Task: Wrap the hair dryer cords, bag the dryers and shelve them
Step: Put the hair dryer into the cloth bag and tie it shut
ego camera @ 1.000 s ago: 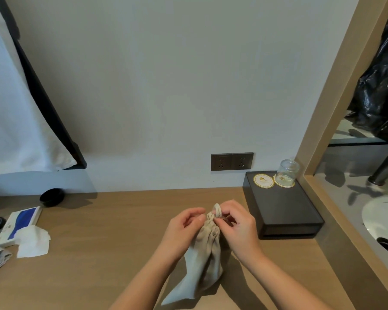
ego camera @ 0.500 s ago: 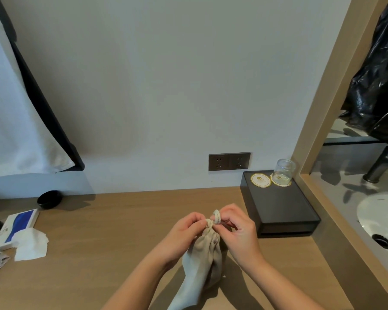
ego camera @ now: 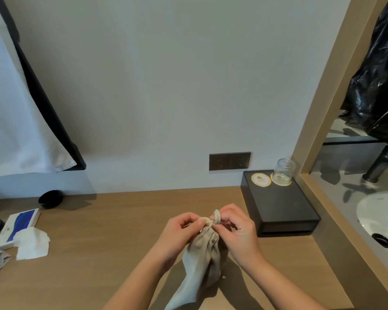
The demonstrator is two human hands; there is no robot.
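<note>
Head view shows both hands at the gathered neck of a beige cloth bag [ego camera: 203, 256], which stands on the wooden table [ego camera: 112, 224] just in front of the person. The left hand [ego camera: 179, 233] pinches the puckered mouth, fingers closed on cloth and cord. The right hand [ego camera: 235, 229] holds the pale drawstring [ego camera: 216, 217], a loop of it wound round a fingertip. The bag looks filled, though its contents are hidden, so the dryer inside is only presumed.

Likely trouble: if the left pinch loosens while the right pulls, the neck could reopen and the knot fail to seat. A hard tug might topple the bag, since only its lower end rests on the table. A loop trapped on the finger could tighten into a snag. A loose tie might spill the contents on the way to a shelf.

Count: one bag, one drawstring, two hands. Beyond them, one black box [ego camera: 280, 204] carrying two round coasters [ego camera: 260, 179] and one upturned glass [ego camera: 286, 170]; two wall sockets [ego camera: 230, 161]; one small black bowl [ego camera: 51, 199]; one blue-and-white packet [ego camera: 20, 222]; one white tissue [ego camera: 31, 245]. No second dryer or bag is visible.
</note>
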